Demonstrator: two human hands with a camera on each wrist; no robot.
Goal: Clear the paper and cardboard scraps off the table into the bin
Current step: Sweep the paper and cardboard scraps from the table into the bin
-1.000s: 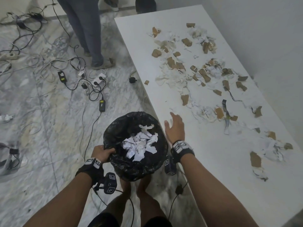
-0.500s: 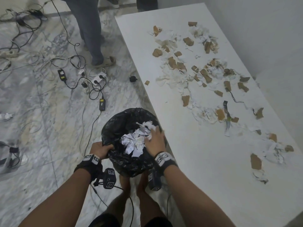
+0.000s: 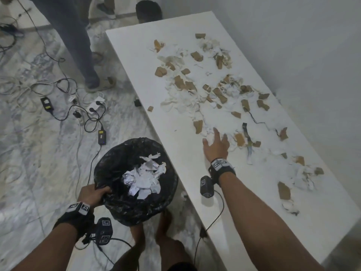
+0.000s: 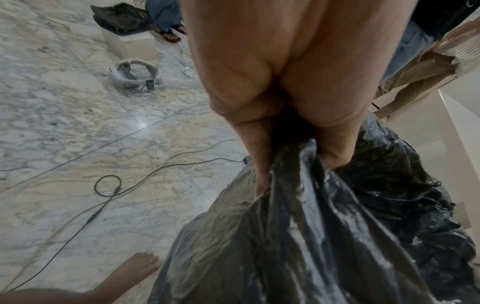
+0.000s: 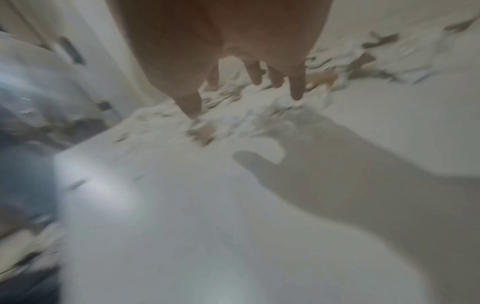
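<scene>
The right hand (image 3: 215,147) has left the bin (image 3: 134,208) and now hovers, fingers spread, at the scraps (image 3: 197,106) on the table (image 3: 175,118). The left hand (image 3: 93,194) still pinches the bin's rim beside the table.

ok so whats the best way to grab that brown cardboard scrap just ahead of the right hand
The cardboard scrap lies flat on the table, so there is no edge to pinch from the side. Probably best to bring the open right hand down from above, press fingertips on its far edge and rake it back with the loose white paper beside it, then close round the bundle.
</scene>
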